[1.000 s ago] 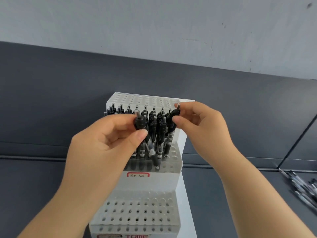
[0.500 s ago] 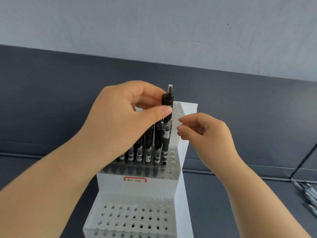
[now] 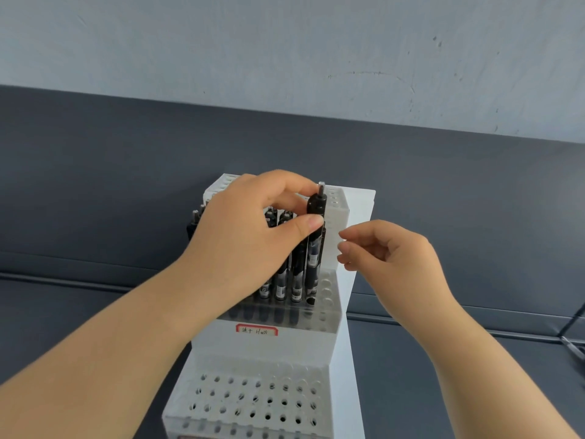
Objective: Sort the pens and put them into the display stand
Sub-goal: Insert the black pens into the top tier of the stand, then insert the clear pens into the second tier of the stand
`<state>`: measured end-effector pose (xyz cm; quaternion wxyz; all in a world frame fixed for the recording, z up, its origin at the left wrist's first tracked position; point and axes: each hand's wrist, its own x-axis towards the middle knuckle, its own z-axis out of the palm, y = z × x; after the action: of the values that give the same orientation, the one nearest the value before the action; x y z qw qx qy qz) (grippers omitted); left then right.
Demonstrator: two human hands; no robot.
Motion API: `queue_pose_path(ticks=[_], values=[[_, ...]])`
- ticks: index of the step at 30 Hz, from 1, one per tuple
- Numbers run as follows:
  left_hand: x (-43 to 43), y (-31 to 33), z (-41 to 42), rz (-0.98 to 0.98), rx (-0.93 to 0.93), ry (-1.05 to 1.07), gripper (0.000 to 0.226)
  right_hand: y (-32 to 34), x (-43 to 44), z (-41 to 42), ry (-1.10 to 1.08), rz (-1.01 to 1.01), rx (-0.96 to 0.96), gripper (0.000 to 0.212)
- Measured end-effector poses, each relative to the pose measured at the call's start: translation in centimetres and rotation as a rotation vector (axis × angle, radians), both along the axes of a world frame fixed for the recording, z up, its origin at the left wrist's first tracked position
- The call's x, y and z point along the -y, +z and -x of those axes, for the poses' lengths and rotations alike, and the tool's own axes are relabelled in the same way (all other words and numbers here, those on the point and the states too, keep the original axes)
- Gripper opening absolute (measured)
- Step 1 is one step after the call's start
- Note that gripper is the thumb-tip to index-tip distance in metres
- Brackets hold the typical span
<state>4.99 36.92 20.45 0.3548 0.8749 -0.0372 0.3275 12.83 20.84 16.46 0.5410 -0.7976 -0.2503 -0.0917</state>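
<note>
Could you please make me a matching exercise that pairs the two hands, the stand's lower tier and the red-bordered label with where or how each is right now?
Column A
1. left hand
2. right hand
3. lower tier
4. red-bordered label

Column B
a. all visible holes free of pens
b. pinches an upright black pen near its top
c. on the front wall below the row of pens
d. holds nothing, to the right of the pens

Pairs: 1-b, 2-d, 3-a, 4-c
</note>
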Motion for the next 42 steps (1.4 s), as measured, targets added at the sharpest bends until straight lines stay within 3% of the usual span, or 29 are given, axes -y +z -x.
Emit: queue_pose_path(ticks=[9,15,19,23,29,34,42], values=[[-0.2,0.3,-0.4,-0.058,-0.045,-0.018,0.015,-0.1,0.3,0.4,-0.028,0.020,-0.003,0.017],[-0.3,0.8,-0.5,-0.249,-0.085,0.010,0.020,0.0,0.3,0.7,-0.040,0.015,-0.012,0.017],[-0.7,1.0,-0.7,-0.304,0.016,0.033,0.025,0.0,0.2,1.0,-0.039,0.033,-0.007,0.016],[-1.0,0.5,-0.9,-0.417,0.163,0.044,0.015,-0.1,-0.1,1.5,-0.035,0.037,0.004,0.017],[-1.0,-2.1,0.2,-0.727,0.409,-0.175,0.009,-1.4,-0.3,2.9,-0.102,0.134,0.112,0.013],[-0.5,-5.6,1.1,-0.701,0.284,-0.287,0.012,-4.2,0.1,4.8,-0.225,0.246,0.253,0.015],[-0.1,-11.9,2.5,-0.594,0.062,-0.303,0.028,-9.8,2.8,9.1,-0.394,0.396,0.149,0.017]])
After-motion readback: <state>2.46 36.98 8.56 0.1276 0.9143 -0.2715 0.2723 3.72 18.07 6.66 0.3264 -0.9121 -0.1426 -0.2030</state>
